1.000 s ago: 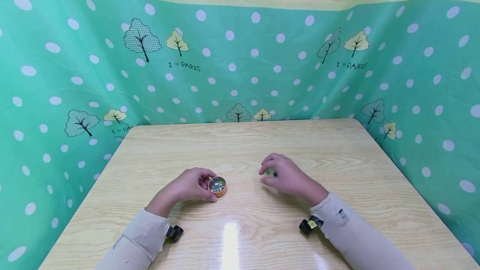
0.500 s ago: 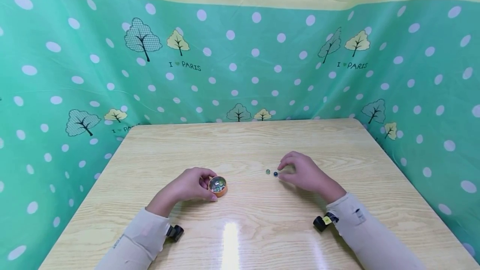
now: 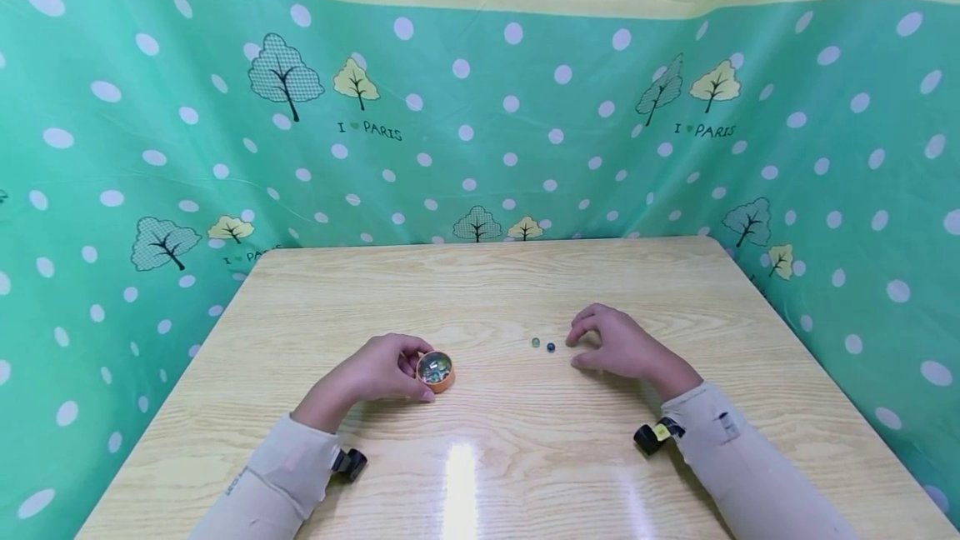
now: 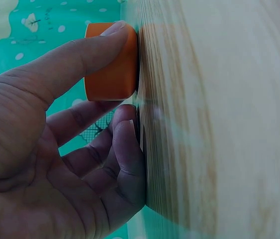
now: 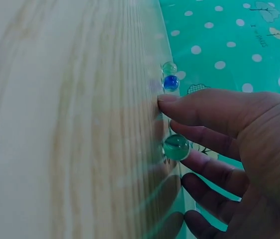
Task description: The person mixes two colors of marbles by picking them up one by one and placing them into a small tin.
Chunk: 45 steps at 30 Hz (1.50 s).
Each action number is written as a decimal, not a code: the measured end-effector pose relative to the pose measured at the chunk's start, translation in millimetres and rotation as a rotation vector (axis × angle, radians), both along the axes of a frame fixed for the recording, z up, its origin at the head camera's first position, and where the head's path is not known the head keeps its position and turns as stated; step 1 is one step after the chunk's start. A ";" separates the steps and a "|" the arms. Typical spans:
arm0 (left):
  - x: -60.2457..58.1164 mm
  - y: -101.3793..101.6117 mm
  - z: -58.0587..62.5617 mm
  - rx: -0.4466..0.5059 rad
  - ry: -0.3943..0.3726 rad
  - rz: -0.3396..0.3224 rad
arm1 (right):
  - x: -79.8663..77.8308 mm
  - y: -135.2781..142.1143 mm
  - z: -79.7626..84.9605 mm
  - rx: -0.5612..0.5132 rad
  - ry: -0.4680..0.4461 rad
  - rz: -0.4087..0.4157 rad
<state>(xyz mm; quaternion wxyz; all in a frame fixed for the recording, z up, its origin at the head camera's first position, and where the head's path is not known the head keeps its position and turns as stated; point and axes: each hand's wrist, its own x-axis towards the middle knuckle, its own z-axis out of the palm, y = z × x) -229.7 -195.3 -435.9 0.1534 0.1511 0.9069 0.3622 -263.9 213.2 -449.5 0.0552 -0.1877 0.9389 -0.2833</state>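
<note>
My left hand [image 3: 386, 369] grips a small round orange cup [image 3: 436, 382] by its side, thumb on the near wall and a finger on the far one. Several glass marbles [image 3: 435, 370] lie inside it. In the left wrist view the cup [image 4: 107, 74] stands on the table. My right hand [image 3: 618, 344] rests at the table with fingers loosely bent and spread. A green marble [image 5: 176, 147] sits on the table beside its fingers, hidden under the hand in the head view. Just left of the hand lie a dark blue marble [image 3: 551, 347] and a pale green marble [image 3: 536, 342].
The light wood table [image 3: 480, 290] reaches back to a green polka-dot curtain [image 3: 510, 157]. Small black cameras ride on each wrist, one by the left sleeve [image 3: 262, 473], one by the right sleeve [image 3: 738, 457]. Glare crosses the table front.
My right hand has moved right, off the blue and pale green marbles, which now show uncovered. My left hand and the orange cup have stayed put.
</note>
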 end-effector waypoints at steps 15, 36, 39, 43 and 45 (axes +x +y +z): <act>-1.0 -0.3 -0.3 -0.001 -0.005 -0.003 | -8.9 28.4 3.5 -0.073 -0.122 0.094; -0.2 0.0 -0.3 -0.007 -0.006 -0.007 | -13.6 37.0 -1.4 -0.093 -0.126 0.183; -0.6 -0.4 -0.3 0.003 -0.001 -0.022 | -14.4 38.0 -2.9 -0.087 -0.126 0.178; -0.1 -0.8 -0.7 0.010 0.005 -0.023 | -14.7 38.7 -3.2 -0.089 -0.120 0.189; 0.2 -0.9 -0.6 0.013 0.005 -0.024 | -14.5 38.8 -2.8 -0.095 -0.114 0.196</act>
